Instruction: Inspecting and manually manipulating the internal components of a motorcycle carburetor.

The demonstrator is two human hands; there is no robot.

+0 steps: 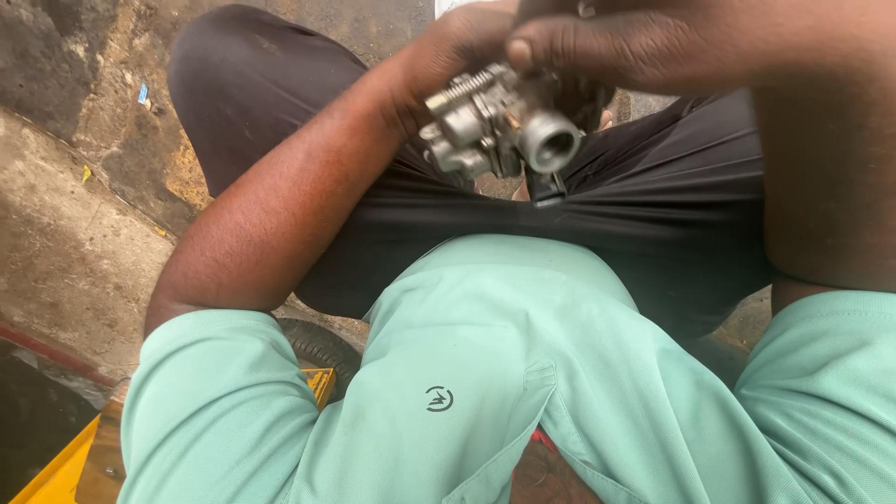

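Note:
A small grey metal carburettor (pixel 499 126) with a round open throat and a spring on top is held up over my lap. My left hand (pixel 448 56) grips it from the left and behind. My right hand (pixel 597 42) comes in from the upper right, with a thumb pressed on the top of the part. A dark piece hangs just under the round throat. I wear a mint green shirt and black trousers and am sitting.
Stained concrete ground (pixel 75 224) lies to the left, with bits of litter. A yellow wooden edge (pixel 65 467) and part of a black tyre (pixel 322 345) show under my left arm.

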